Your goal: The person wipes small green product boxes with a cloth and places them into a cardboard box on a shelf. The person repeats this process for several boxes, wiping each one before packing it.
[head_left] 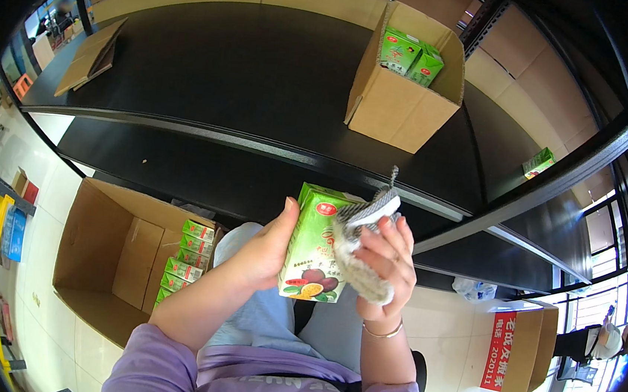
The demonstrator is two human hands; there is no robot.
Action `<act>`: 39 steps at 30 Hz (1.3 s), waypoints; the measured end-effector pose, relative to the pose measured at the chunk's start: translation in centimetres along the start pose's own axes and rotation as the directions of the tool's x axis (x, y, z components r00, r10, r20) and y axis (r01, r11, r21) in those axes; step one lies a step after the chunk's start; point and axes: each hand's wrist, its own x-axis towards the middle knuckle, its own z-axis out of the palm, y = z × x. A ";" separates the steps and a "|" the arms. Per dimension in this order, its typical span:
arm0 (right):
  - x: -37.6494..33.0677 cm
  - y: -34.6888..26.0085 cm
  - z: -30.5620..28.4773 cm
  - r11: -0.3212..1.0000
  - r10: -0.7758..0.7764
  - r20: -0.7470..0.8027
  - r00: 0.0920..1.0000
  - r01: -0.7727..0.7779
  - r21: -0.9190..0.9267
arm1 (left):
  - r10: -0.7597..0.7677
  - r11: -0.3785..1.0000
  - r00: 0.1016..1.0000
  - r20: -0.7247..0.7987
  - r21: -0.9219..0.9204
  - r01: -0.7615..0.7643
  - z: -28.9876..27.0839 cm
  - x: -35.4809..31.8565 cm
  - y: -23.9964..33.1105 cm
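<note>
My left hand point(268, 248) is wrapped round the left side of a green juice carton point(313, 248) with passion fruit pictured near its base. The carton stands upright above my lap, its front toward me. In my right hand point(386, 266) is a fluffy grey-and-white cloth point(363, 271), pressed against the carton's right side and covering part of its front. A striped end of the cloth sticks up above my fingers. Ahead, an open cardboard box point(396, 110) on the black shelf point(228, 69) holds green cartons point(401, 52) of similar look.
A large open cardboard box point(97, 240) at my left has several green cartons point(191, 252) along its right side. Folded cardboard point(91, 57) lies at the shelf's far left; another green carton point(539, 163) sits on the right-hand shelf. A red-marked box point(528, 349) and a person point(589, 343) are at the right.
</note>
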 end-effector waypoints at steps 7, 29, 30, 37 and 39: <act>-0.9 0.1 2.4 0.941 0.214 -0.177 0.961 -0.153 0.302 | 0.104 0.992 0.977 0.185 0.053 -0.116 -0.8 0.0 -1.0; -0.2 -2.6 2.5 0.963 0.166 0.041 0.985 -0.171 0.207 | 0.156 0.914 0.956 -0.248 0.403 -0.045 1.6 0.1 0.7; -0.4 -2.7 2.4 0.964 0.151 0.069 0.986 -0.162 0.211 | 0.123 0.936 0.960 -0.252 0.350 -0.028 1.2 0.2 0.6; -1.6 -3.2 1.4 0.954 0.000 0.228 0.974 -0.068 0.293 | -0.033 0.987 0.993 -0.113 -0.162 0.014 -0.3 1.0 0.4; -2.5 -3.2 1.2 0.944 -0.036 0.251 0.967 -0.049 0.326 | -0.047 0.998 0.987 -0.152 -0.051 0.039 0.0 0.9 1.3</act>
